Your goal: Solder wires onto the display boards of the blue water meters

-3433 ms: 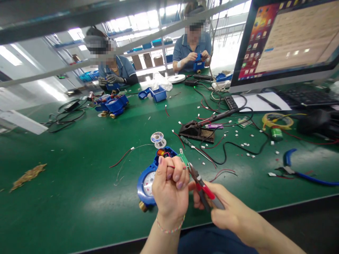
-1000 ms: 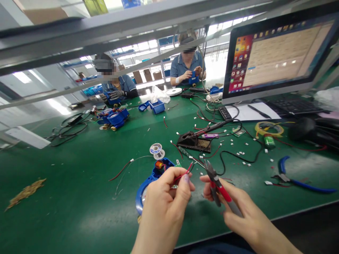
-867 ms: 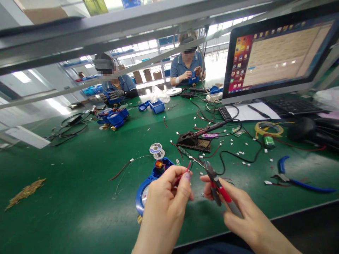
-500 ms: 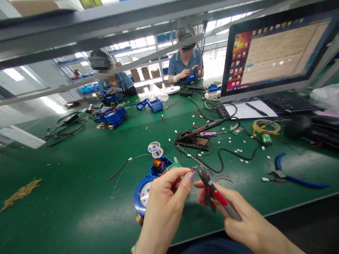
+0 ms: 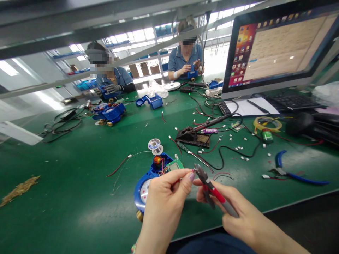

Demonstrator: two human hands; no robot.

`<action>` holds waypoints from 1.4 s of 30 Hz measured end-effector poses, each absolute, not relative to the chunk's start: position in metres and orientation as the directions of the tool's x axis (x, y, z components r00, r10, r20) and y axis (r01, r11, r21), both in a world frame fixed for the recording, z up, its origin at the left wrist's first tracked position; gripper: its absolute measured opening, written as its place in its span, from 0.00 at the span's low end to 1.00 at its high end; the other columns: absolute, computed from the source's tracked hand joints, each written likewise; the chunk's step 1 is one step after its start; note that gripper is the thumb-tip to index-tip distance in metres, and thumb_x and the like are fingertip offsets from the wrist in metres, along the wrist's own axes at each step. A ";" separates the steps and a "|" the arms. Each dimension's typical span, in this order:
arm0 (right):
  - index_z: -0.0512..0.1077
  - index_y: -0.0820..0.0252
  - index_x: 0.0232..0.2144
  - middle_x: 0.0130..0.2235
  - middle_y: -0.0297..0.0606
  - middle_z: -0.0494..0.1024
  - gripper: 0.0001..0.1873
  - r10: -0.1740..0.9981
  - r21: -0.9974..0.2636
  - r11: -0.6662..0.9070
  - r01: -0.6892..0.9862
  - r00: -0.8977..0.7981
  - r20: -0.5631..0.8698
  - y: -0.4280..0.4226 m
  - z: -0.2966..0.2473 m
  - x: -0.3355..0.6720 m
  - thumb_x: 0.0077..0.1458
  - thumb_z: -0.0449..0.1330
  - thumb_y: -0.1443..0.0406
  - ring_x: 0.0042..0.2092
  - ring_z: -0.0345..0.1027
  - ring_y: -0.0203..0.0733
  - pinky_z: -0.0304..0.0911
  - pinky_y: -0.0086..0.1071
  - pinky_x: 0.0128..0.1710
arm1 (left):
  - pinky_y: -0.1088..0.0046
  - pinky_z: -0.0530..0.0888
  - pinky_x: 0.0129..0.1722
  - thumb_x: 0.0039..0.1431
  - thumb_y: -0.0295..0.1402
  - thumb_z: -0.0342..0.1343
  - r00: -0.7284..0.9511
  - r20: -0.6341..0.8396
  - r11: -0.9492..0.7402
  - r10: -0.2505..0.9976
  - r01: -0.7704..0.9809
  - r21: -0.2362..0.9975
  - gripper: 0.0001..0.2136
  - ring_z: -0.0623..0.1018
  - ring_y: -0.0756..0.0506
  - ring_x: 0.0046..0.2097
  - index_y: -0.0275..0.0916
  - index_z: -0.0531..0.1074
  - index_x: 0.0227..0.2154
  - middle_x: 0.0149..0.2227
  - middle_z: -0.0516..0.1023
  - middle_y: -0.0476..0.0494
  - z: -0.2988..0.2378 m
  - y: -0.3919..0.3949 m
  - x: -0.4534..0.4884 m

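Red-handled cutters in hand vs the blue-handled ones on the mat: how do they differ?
The red-handled cutters are gripped in the right hand, off the mat; the blue-handled cutters lie flat on the green mat, untouched. The red pair's tip meets the thin wire end pinched by the left hand; the blue pair's tip rests by a loose wire scrap. The red pair's handles are drawn close, the blue pair's splayed wide. Both are small hand cutters.

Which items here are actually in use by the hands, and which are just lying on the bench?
In use: left hand pinching red wire; right hand holding cutters; blue meter.

Lying about: solder spool, soldering iron stand, blue pliers, monitor.
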State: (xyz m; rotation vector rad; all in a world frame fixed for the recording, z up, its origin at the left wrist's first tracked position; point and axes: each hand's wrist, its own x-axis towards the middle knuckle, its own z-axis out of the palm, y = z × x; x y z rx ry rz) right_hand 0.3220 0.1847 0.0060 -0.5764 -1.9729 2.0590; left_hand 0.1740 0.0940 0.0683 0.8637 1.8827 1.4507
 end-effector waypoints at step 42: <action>0.70 0.62 0.38 0.24 0.30 0.67 0.20 0.495 -0.921 -0.384 0.068 -0.827 -0.267 0.204 0.010 0.304 0.37 0.55 0.70 0.26 0.57 0.34 0.53 0.27 0.26 | 0.79 0.58 0.19 0.53 0.40 0.55 -0.652 -0.102 0.269 0.751 0.161 0.949 0.12 0.62 0.53 0.20 0.36 0.76 0.29 0.17 0.64 0.52 0.060 0.098 0.171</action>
